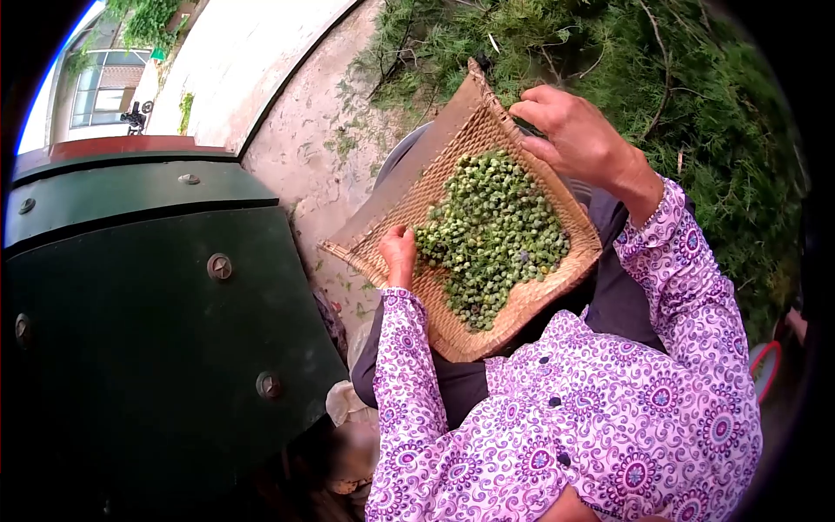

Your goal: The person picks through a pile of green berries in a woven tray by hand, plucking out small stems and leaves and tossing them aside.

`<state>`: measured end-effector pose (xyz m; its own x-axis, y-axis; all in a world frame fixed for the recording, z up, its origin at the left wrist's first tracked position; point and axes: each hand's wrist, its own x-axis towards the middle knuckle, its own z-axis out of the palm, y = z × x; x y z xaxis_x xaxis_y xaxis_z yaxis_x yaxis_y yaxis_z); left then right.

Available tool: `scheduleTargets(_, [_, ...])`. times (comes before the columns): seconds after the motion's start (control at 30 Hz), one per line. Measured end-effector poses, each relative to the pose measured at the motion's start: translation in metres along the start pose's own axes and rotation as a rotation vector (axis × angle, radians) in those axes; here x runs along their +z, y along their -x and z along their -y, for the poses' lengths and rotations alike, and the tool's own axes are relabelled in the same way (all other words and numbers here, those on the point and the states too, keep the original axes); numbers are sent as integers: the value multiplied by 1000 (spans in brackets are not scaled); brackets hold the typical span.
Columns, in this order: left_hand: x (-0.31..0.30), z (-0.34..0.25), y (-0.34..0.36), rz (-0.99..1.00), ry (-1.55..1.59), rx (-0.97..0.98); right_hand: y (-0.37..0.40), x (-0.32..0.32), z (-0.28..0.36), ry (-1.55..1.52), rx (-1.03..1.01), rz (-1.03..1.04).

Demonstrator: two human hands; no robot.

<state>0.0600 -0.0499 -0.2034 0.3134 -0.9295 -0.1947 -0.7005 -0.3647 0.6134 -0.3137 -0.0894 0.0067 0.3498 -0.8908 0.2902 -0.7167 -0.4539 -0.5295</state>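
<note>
A woven winnowing tray (383, 228) rests across my lap, tilted. Heaped in it are small, knobbly green cones (504, 222), several with bits of leaf among them. My left hand (399, 254) is over the tray's left side, at the edge of the heap, its fingers closed together; what they pinch, if anything, is hidden. At the upper right rim is my right hand (574, 135), with fingers curled and thumb bent toward them. I cannot make out what lies between those fingers.
Leafy evergreen branches (696, 113) are piled along the right. A dark green metal door (148, 322) with round studs stands on the left. Fallen green bits lie on the concrete ground (317, 139). A red-rimmed object (765, 370) shows at the far right.
</note>
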Motion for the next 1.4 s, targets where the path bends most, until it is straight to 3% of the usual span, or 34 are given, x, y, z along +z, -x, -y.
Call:
scheduleTargets(0.13, [11,-7,8,32,-251,-21,-1,0,4,16,-11,19])
scheduleTargets(0.2, [10,-7,9,14,-216,-75,-2,3,3,15,-29,5])
scheduleTargets(0.27, [6,9,6,116,-48,-229,-2,2,2,15,-45,-16])
scheduleTargets(0.3, [15,43,-5,139,2,-270,-2,2,3,8,-35,3])
scheduleTargets(0.33, [8,39,1,138,-6,-267,0,1,3,-1,-23,22])
scheduleTargets(0.4, [-12,19,18,136,263,-400,3,-1,3,-8,-30,9])
scheduleTargets(0.57, [-4,-11,65,128,381,-97,8,-3,4,-29,-37,-15])
scheduleTargets(0.6, [6,-5,72,208,413,-71,8,-4,5,-30,-33,-9])
scheduleTargets(0.67, [22,-8,81,208,70,303,7,-4,7,-32,-29,-7])
scheduleTargets(0.73, [20,-39,96,197,-302,488,8,-1,8,-21,-13,28])
scheduleTargets(0.9, [36,-22,91,240,-353,352,7,3,4,-21,10,88])
scheduleTargets(1.03, [25,-21,98,251,-268,373,6,-3,7,-33,38,134])
scheduleTargets(1.1, [19,-28,107,366,-292,318,6,-5,10,-43,58,157])
scheduleTargets(1.2, [32,-27,113,331,-244,296,6,-7,13,-56,49,166])
scheduleTargets(1.4, [32,-53,114,480,-523,316,6,-4,13,-41,41,159])
